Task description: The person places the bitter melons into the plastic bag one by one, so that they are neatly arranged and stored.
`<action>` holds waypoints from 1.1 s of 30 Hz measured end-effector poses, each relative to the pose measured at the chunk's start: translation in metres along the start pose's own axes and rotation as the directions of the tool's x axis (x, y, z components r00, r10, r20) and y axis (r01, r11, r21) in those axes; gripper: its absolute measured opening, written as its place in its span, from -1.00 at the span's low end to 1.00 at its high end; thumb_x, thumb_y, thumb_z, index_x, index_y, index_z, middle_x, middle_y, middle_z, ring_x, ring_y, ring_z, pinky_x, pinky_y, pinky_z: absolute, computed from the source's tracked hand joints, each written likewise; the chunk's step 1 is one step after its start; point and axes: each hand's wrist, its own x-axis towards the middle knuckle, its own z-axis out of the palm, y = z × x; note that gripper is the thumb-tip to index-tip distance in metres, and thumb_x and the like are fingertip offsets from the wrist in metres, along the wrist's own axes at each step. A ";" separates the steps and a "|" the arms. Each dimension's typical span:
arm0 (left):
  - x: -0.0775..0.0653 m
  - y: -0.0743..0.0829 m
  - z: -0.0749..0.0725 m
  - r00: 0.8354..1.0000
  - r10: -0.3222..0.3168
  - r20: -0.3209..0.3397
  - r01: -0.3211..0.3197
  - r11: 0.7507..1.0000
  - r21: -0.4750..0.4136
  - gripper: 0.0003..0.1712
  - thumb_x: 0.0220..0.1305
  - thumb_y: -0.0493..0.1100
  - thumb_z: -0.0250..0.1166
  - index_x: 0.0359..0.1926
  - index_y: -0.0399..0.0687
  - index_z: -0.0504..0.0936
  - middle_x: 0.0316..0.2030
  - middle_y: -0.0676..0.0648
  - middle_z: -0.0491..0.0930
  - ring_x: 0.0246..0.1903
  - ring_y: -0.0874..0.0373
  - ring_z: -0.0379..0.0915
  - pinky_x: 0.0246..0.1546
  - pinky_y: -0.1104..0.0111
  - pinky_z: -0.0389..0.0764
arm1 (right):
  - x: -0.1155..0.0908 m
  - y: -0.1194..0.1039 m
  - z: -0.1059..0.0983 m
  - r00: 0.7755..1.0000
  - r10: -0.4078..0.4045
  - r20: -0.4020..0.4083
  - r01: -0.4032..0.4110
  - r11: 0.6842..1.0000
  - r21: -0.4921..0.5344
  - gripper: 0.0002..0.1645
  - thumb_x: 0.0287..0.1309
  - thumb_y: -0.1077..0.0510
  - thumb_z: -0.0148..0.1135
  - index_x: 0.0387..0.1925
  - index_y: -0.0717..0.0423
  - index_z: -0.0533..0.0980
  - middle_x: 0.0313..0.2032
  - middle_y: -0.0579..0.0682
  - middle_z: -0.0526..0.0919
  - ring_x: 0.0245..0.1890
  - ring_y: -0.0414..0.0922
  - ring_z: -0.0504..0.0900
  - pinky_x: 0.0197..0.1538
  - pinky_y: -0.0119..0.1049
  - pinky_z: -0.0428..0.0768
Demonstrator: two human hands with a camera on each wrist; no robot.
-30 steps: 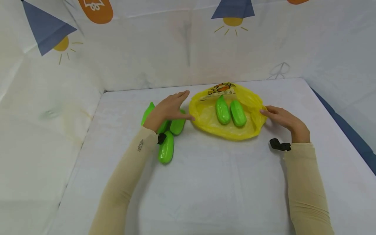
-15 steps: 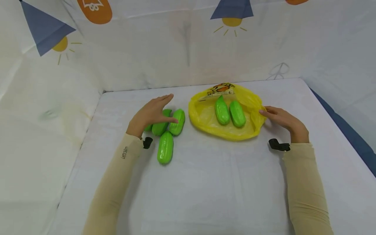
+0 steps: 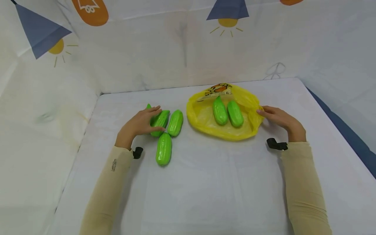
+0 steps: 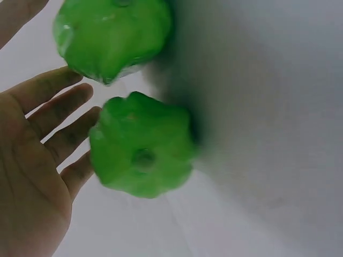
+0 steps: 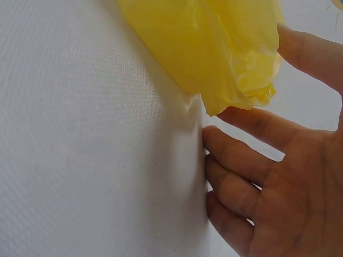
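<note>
My left hand spreads, thumb and straight fingers parted around a green vegetable; whether I touch it, I cannot tell. My right hand pinches the edge of a yellow bag between thumb and forefinger. Just right of my left hand lies a second vegetable; a third vegetable lies on my body's side of it, and a fourth vegetable shows its tip past my fingers. A green pair rests within the spread bag, left of my right hand.

Trouble, as I judge it, would come from crowding: closing my left hand on one vegetable could knock its neighbours and set them rolling. The glossy skins look slick, so a fingertip hold may slip. The bag looks thin; a tug from my right hand could shift the pair, a loosened pinch could let the rim sag.

Beyond both hands, the white tabletop ends at a hanging cloth, limiting any overreach. Between my hands, only a narrow gap parts the second vegetable from the bag. Toward my body, between my sleeves, lies the widest room.
</note>
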 end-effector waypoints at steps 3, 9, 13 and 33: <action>-0.003 -0.004 0.005 1.000 -0.005 -0.003 0.005 1.000 -0.003 0.10 0.12 0.33 0.35 0.50 -0.13 0.15 0.50 -0.17 0.11 0.46 -0.29 -0.04 0.43 -0.16 0.09 | -0.001 0.000 0.000 1.000 0.003 0.002 -0.003 1.000 0.003 0.20 0.24 -0.58 -0.26 0.52 0.23 -0.09 0.48 0.42 -0.10 0.44 0.44 -0.15 0.36 0.47 -0.10; -0.008 -0.003 0.011 0.999 0.009 -0.039 -0.010 1.000 -0.027 0.06 0.16 0.28 0.35 0.53 0.02 0.08 0.48 -0.19 0.15 0.46 -0.28 -0.02 0.43 -0.18 0.04 | -0.001 -0.001 -0.001 1.000 -0.008 -0.001 0.008 1.000 0.004 0.18 0.25 -0.57 -0.25 0.52 0.23 -0.09 0.48 0.41 -0.10 0.44 0.43 -0.14 0.36 0.46 -0.08; -0.010 0.000 0.015 0.995 0.064 -0.076 -0.065 0.998 -0.018 -0.05 0.22 0.22 0.32 0.52 0.09 0.14 0.51 -0.13 0.07 0.47 -0.29 -0.07 0.45 -0.20 -0.05 | 0.000 0.000 -0.001 1.000 -0.011 -0.001 0.011 1.000 0.010 0.19 0.25 -0.57 -0.25 0.52 0.24 -0.09 0.48 0.41 -0.09 0.45 0.42 -0.13 0.37 0.45 -0.08; -0.026 0.000 0.015 0.997 0.069 -0.026 -0.069 0.998 0.001 0.17 0.08 -0.04 0.46 0.53 -0.22 -0.06 0.54 -0.22 -0.08 0.49 -0.21 -0.11 0.46 -0.20 -0.17 | -0.005 -0.003 0.002 0.999 -0.032 -0.026 0.032 0.999 0.006 0.13 0.28 -0.53 -0.22 0.51 0.24 -0.01 0.47 0.38 -0.01 0.45 0.39 -0.07 0.39 0.40 -0.05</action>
